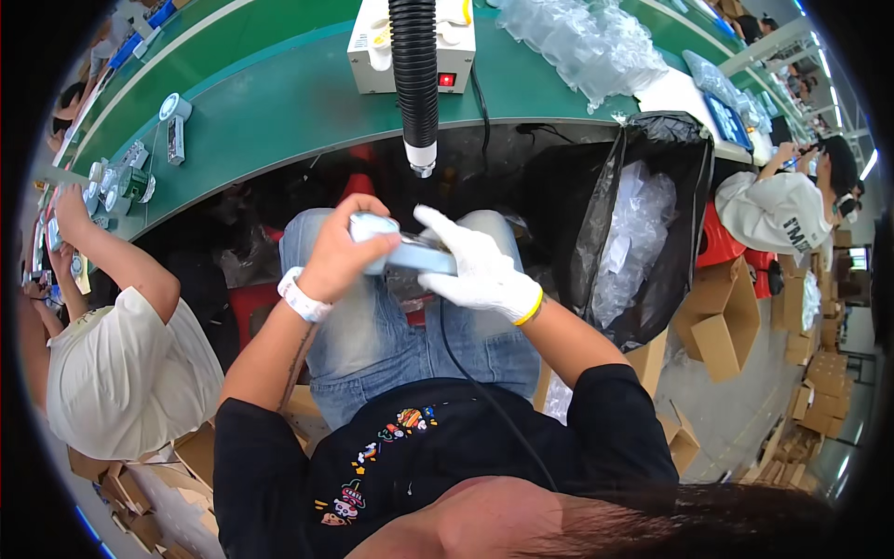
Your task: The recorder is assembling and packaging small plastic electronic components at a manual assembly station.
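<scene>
the main relation here is that the pale blue device (421, 258) lies between the two hands, in front of the body and over the lap in jeans (358, 349). its long axis goes mostly crosswise, from the rounder end at the left to the narrow end at the right, and this right end is a little nearer to the body. the bare left hand (346, 244) is pinching the rounder end, with the thumb and the fingers around it. from this hand, the rest of the device points to the right. the gloved right hand (480, 272) has its fingers and thumb spread apart, with the narrow end between them; i cannot tell if it presses on it. neither hand is clearly nearer, as each one is at its own end. the black hose (414, 84) hangs beyond the device, apart from it.
</scene>
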Demonstrator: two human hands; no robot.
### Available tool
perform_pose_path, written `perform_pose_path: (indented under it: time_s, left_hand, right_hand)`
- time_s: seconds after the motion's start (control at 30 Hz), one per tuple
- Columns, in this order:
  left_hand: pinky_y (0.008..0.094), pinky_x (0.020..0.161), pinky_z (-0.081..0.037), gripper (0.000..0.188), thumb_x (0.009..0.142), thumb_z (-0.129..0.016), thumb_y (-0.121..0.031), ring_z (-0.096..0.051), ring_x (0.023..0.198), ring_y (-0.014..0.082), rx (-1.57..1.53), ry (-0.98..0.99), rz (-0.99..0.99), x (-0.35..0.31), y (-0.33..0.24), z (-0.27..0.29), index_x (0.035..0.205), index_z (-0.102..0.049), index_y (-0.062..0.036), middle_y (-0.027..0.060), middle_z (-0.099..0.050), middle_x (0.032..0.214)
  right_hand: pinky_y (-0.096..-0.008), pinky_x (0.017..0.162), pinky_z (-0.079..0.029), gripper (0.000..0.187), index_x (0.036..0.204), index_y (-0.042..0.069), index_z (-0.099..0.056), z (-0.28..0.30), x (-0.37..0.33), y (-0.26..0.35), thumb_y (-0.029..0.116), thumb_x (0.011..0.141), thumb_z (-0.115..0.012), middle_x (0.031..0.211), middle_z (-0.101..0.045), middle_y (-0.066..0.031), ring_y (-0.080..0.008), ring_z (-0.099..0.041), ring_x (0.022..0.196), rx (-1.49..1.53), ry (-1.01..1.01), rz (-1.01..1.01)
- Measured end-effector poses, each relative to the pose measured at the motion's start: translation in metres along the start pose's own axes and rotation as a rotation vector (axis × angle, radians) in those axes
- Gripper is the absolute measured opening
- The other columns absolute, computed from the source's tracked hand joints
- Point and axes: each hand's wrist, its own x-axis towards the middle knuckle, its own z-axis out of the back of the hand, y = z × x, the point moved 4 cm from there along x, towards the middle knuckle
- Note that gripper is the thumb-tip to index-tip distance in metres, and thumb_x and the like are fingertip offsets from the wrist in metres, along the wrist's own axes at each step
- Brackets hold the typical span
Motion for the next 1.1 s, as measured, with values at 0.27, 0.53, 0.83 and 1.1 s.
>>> perform_pose_path:
  time_s: [0.27,0.53,0.83,1.1]
  left_hand:
    - [0.0384,0.087,-0.056,0.048,0.067,-0.087,-0.014,-0.071,0.096,0.0295,0.593,0.139,-0.761,-0.057,0.059,-0.059,0.109,-0.064,-0.0050,0.0146,-0.070,0.103]
    - [0.0381,0.093,-0.054,0.056,0.084,-0.078,-0.030,-0.067,0.105,0.0265,0.203,-0.385,-0.710,-0.030,0.013,0.051,0.128,-0.053,-0.0067,0.0156,-0.066,0.112]
    - [0.0440,0.100,-0.050,0.055,0.080,-0.084,-0.048,-0.067,0.116,0.0318,0.880,-1.135,-0.901,0.283,-0.181,0.229,0.123,-0.073,-0.0140,0.0154,-0.071,0.125]
    - [0.0426,0.111,-0.045,0.055,0.094,-0.072,-0.032,-0.062,0.125,0.0366,0.886,-0.926,-1.036,0.225,-0.146,0.135,0.137,-0.059,-0.0002,0.0215,-0.064,0.136]
  right_hand:
    - [-0.0493,0.080,-0.057,0.036,0.109,0.011,-0.073,-0.049,-0.050,0.004,0.032,0.079,-0.073,0.089,-0.073,-0.0218,-0.0443,-0.070,0.087,-0.250,0.649,-0.192]
    - [-0.0466,0.091,-0.054,0.044,0.108,0.006,-0.070,0.066,0.037,0.003,0.024,0.071,-0.083,0.105,-0.070,-0.0143,-0.0360,-0.067,0.102,-0.222,-0.209,0.049]
    - [-0.0491,0.106,-0.044,0.028,0.094,0.010,-0.076,0.246,0.167,-0.047,0.034,0.079,-0.079,0.129,-0.061,-0.0195,-0.0423,-0.051,0.128,-1.502,-0.579,0.010]
    - [-0.0346,0.092,-0.056,0.021,0.104,0.000,-0.072,0.182,0.052,-0.013,0.005,0.085,-0.079,0.119,-0.072,-0.0167,-0.0221,-0.071,0.101,0.016,-0.603,-0.220]
